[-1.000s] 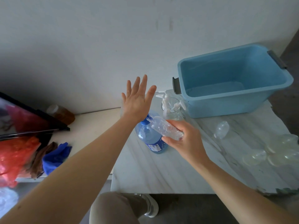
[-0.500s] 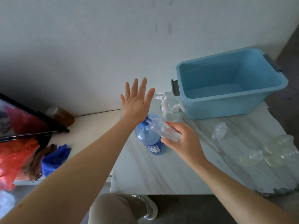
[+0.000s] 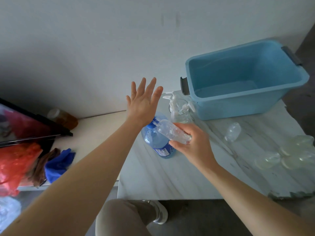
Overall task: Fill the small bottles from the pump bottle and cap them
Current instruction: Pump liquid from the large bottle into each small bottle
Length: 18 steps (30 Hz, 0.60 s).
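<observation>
A blue pump bottle with a blue label stands on the marble table. My left hand is flat with straight, spread fingers, its heel over the pump head, which it hides. My right hand grips a small clear bottle, tilted with its mouth against the pump spout. One more small clear bottle lies alone on the table. Several others lie in a cluster at the right edge.
A blue plastic tub stands at the table's back right. White pump caps sit beside it. On a lower shelf at left are a blue cloth, a red bag and an amber jar. My knee shows below.
Both hands keep their places at the pump bottle. The view has shifted slightly, so the tub and table sit a little lower in the frame.
</observation>
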Tool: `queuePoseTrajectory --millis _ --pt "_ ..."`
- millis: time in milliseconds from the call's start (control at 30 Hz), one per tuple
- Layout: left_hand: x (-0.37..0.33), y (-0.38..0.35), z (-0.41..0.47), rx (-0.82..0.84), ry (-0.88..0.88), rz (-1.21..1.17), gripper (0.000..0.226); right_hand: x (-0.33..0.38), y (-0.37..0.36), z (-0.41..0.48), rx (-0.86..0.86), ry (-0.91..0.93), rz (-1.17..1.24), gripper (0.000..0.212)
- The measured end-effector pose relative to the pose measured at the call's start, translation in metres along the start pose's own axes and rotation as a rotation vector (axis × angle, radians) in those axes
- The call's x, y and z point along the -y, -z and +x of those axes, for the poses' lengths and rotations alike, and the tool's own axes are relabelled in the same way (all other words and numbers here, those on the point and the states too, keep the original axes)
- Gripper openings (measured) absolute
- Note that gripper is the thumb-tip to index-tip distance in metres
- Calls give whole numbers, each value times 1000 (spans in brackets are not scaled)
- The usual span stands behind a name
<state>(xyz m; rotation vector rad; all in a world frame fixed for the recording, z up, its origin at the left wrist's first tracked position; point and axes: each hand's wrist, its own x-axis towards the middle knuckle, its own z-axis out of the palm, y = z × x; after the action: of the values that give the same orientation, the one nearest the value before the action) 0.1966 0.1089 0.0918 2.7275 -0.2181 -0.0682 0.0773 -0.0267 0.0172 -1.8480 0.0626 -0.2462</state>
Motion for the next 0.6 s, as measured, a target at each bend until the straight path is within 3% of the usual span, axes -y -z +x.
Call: queuePoseTrajectory --millis 467,600 --pt "-1 1 -3 -18 40 -42 57 7 7 3 2 25 -96 43" --pt "-7 13 -1 -62 -18 35 57 15 11 5 -17 67 -113 42"
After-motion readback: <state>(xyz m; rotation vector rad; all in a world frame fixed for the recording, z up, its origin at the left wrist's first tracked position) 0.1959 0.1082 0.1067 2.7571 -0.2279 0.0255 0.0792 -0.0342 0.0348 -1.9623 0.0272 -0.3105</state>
